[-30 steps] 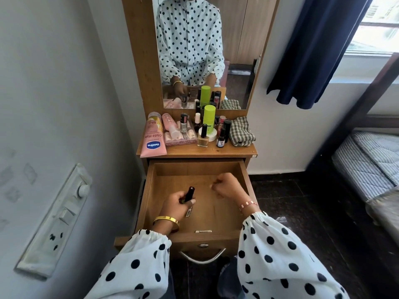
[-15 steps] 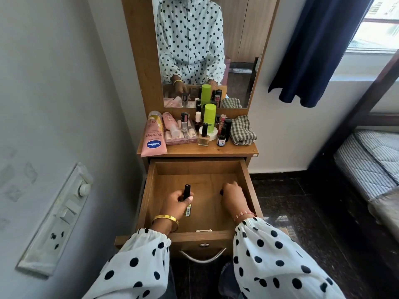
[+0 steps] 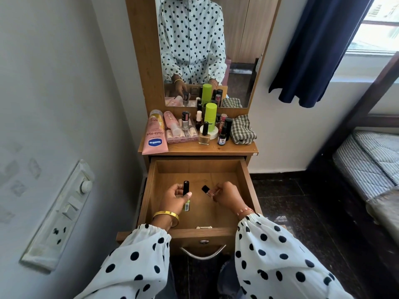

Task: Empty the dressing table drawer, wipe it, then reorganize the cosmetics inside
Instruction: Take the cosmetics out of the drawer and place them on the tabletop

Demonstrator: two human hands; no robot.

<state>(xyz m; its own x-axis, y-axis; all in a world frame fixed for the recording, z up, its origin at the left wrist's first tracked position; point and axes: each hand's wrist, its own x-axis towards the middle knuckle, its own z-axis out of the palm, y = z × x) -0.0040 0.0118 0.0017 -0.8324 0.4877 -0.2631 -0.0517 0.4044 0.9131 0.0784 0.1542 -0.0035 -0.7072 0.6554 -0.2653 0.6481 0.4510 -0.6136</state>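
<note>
Holding tube (image 3: 186,187), lip gloss (image 3: 208,190), over drawer (image 3: 245,182)

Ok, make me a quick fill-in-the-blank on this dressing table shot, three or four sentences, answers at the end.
1. The left hand holds a tube with a ____ cap over the open drawer.
2. The pink Vaseline tube lies at the ____ end of the tabletop.
3. The checked cloth sits on the tabletop, to the ____ of the bottles.
4. The right hand pinches a small bottle with a ____ cap.

Missing words: black; left; right; black
</note>
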